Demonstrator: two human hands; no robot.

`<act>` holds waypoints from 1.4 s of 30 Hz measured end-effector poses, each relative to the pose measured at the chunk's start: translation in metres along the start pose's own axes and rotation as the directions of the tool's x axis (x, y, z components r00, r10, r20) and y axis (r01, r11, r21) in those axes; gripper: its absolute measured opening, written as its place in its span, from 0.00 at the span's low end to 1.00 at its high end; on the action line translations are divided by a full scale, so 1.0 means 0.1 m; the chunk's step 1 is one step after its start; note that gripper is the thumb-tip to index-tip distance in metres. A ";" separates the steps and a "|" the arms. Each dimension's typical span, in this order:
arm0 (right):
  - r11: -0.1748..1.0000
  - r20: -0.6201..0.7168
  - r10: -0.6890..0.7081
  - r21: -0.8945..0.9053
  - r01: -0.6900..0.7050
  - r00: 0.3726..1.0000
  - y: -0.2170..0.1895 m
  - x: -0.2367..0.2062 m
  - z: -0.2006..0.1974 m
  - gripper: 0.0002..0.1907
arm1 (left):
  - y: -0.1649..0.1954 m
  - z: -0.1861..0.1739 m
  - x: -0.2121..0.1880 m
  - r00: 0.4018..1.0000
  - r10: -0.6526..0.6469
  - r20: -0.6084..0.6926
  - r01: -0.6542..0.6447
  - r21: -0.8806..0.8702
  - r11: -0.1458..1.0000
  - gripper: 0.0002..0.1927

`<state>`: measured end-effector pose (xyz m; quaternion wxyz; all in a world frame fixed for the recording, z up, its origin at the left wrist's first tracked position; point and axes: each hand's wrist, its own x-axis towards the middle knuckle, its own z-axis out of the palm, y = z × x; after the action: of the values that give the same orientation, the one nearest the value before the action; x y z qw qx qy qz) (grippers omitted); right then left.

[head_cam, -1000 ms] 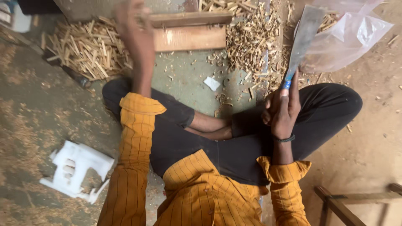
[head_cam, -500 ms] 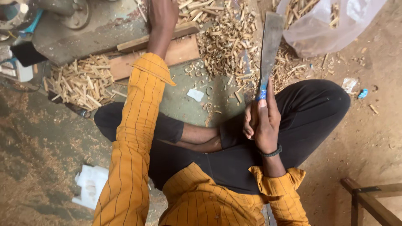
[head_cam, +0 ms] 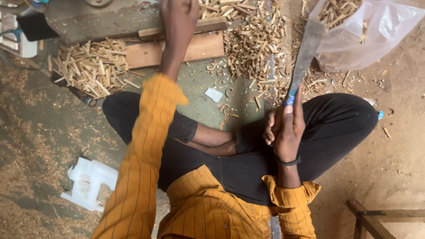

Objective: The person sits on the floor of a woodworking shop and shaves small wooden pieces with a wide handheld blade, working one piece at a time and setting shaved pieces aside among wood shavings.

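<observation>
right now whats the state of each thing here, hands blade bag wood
left hand: stretched forward, resting on the wooden block
right hand: closed on the blade's handle
blade: held up, tip toward the bag
wooden block: flat on the floor
plastic bag: open, holding wood pieces
cut sticks: piled loose

Seated person viewed from above, left hand (head_cam: 179, 17) on wooden plank (head_cam: 150, 52) at top, right hand (head_cam: 285, 128) gripping flat blade (head_cam: 305, 53), wood shavings (head_cam: 254, 42) beyond.

shirt (head_cam: 133, 186): mustard, thin dark stripes | trousers (head_cam: 336, 128): black | wristband (head_cam: 287, 163): dark
</observation>
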<state>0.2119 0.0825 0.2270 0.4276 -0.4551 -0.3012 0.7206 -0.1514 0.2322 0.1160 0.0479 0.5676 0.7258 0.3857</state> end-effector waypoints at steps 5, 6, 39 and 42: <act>0.995 0.017 -0.009 -0.104 0.011 1.000 0.05 0.05 0.06 0.31 | 0.09 -0.78 -1.04 0.993 -0.113 0.029 0.109 0.124 0.986 0.10; 0.992 0.022 -0.012 -0.123 0.015 1.000 0.06 0.06 0.08 0.31 | 0.06 -0.80 -1.20 0.981 -0.189 0.048 0.190 -0.003 0.982 0.10; 0.877 0.014 -0.089 -0.472 0.085 0.996 0.17 0.05 0.45 0.30 | -0.44 -0.38 -1.31 0.993 -0.096 -0.065 0.084 -0.172 0.981 0.20; 0.881 0.019 -0.086 -0.466 0.085 0.996 0.16 0.04 0.47 0.30 | -0.43 -0.42 -1.32 0.993 -0.112 -0.038 0.104 -0.173 0.979 0.15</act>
<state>0.1628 0.0768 0.2306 0.3372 -0.5314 -0.4848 0.6073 -0.1601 0.0946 0.0700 0.1001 0.5117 0.7208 0.4567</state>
